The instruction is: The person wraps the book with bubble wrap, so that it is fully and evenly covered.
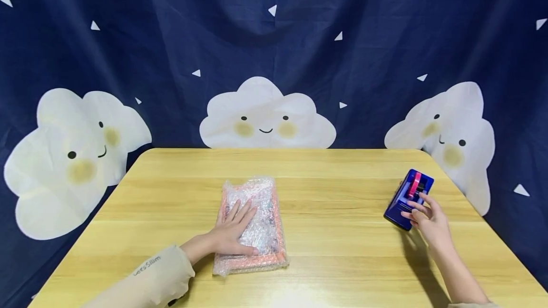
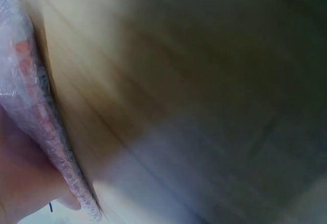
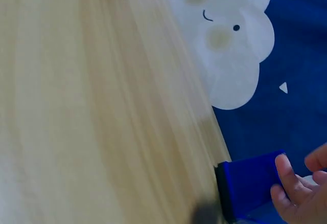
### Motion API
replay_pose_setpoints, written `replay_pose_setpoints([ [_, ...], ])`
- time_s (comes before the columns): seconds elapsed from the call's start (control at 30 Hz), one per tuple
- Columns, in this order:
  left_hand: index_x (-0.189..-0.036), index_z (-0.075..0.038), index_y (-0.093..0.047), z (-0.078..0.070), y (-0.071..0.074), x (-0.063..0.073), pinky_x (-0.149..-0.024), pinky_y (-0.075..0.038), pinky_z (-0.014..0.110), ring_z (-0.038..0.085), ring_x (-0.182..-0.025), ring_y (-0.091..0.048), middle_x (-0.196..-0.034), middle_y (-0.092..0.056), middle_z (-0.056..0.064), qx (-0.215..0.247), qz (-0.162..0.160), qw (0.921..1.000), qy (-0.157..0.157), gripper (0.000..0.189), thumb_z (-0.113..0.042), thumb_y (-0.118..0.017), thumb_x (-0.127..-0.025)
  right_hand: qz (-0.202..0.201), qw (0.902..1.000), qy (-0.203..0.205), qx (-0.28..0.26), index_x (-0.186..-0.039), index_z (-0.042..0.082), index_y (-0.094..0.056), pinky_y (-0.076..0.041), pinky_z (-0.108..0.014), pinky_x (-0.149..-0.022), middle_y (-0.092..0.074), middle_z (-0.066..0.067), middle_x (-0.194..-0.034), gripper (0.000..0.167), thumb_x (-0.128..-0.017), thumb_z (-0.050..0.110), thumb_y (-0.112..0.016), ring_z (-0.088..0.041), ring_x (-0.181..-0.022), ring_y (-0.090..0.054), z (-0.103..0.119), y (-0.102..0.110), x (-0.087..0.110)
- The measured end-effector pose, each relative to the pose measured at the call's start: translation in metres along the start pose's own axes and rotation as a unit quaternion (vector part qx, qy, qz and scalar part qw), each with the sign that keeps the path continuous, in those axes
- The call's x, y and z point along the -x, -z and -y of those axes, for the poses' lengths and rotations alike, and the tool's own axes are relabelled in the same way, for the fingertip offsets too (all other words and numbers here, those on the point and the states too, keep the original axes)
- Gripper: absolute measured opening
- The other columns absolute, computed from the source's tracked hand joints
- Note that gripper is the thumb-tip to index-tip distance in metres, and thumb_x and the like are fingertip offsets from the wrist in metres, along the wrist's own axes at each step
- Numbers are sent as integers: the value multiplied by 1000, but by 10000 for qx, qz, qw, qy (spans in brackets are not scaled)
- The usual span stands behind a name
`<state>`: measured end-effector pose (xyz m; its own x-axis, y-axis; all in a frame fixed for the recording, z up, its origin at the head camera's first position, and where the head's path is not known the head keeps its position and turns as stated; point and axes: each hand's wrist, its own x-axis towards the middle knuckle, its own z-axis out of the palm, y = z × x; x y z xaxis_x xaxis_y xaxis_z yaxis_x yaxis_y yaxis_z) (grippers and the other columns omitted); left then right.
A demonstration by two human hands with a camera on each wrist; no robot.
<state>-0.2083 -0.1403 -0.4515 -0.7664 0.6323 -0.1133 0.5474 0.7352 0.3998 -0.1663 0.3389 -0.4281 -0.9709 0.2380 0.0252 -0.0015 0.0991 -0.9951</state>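
A flat rectangular thing with an orange border, wrapped in clear bubble wrap (image 1: 267, 246), lies on the table left of centre. My left hand (image 1: 233, 236) rests on it with the fingers spread. In the left wrist view, only the edge of the bubble wrap (image 2: 43, 101) and part of that hand (image 2: 30, 178) show. A blue tape dispenser (image 1: 396, 213) with a pink-red roll stands at the right. My right hand (image 1: 432, 227) is at its near side, its fingers apart and slightly bent over the dispenser. Whether they touch the tape is unclear.
The light wood table (image 1: 334, 232) has rounded far corners. Its right edge runs close beside the dispenser. A dark blue curtain (image 1: 364, 61) printed with white clouds hangs behind the table and along both sides.
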Motion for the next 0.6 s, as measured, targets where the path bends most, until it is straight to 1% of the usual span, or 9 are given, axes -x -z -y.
replay_pose_setpoints([
  [0.1,-147,-8,-9,1,-1,2,-97,13,68,41,-136,9,-152,5,16,95,-32,9999,3,105,-66,-57,-74,-122,9999,5,-44,-146,7,-9,-46,-10,-69,-56,28,-95,58,-96,5,-36,5,-77,-63,-6,-4,-1],
  [0.17,-147,-8,-9,2,-2,2,-97,13,67,41,-136,10,-152,5,15,91,-44,9999,20,105,-66,-56,-74,-210,9989,46,-419,-145,10,-14,-47,-12,-67,-58,24,-97,55,-95,3,-36,2,-79,-64,-12,-5,-2],
  [0.2,-147,-8,-9,2,-2,2,-97,13,67,40,-136,10,-152,5,15,121,-50,9999,24,105,-66,-56,-74,-194,9990,38,-388,-145,13,-13,-47,-12,-68,-57,25,-98,55,-95,3,-35,3,-80,-64,-13,-6,-2],
  [0.23,-147,-8,-9,2,-3,2,-97,14,67,40,-136,10,-152,5,15,123,-64,9999,22,105,-66,-56,-74,-212,9980,70,-594,-145,15,-15,-48,-13,-67,-57,23,-100,55,-95,3,-35,2,-81,-64,-15,-6,-1],
  [0.27,-147,-9,-8,3,-4,2,-97,14,67,40,-136,10,-152,5,15,83,-70,9999,15,105,-67,-55,-74,-241,9977,74,-626,-145,16,-15,-48,-14,-67,-57,23,-101,55,-95,2,-35,2,-81,-64,-15,-7,0],
  [0.33,-147,-9,-8,3,-4,0,-98,14,66,40,-136,9,-152,4,15,45,-130,9999,-30,105,-68,-55,-74,-280,9952,136,-928,-144,17,-16,-49,-15,-66,-57,20,-103,55,-94,0,-34,0,-82,-65,-17,-7,1],
  [0.4,-147,-9,-9,2,-4,-1,-98,13,67,41,-136,8,-152,2,16,43,-202,9998,-82,105,-68,-55,-73,-330,9953,123,-907,-146,16,-12,-48,-14,-67,-55,21,-105,58,-94,0,-33,2,-82,-64,-12,-10,6],
  [0.5,-147,-8,-10,2,-4,-1,-97,13,68,42,-136,7,-152,1,18,105,-284,9995,-125,105,-68,-55,-73,-388,9921,151,-1182,-146,12,-9,-49,-14,-68,-54,19,-106,59,-93,-2,-33,1,-82,-64,-5,-17,11],
  [0.6,-147,-8,-10,2,-5,0,-97,14,67,42,-136,7,-152,2,17,148,-276,9994,-116,106,-68,-56,-73,-489,9882,238,-1431,-144,12,-15,-49,-15,-69,-54,17,-107,57,-93,-5,-33,0,-81,-65,2,-24,17],
])
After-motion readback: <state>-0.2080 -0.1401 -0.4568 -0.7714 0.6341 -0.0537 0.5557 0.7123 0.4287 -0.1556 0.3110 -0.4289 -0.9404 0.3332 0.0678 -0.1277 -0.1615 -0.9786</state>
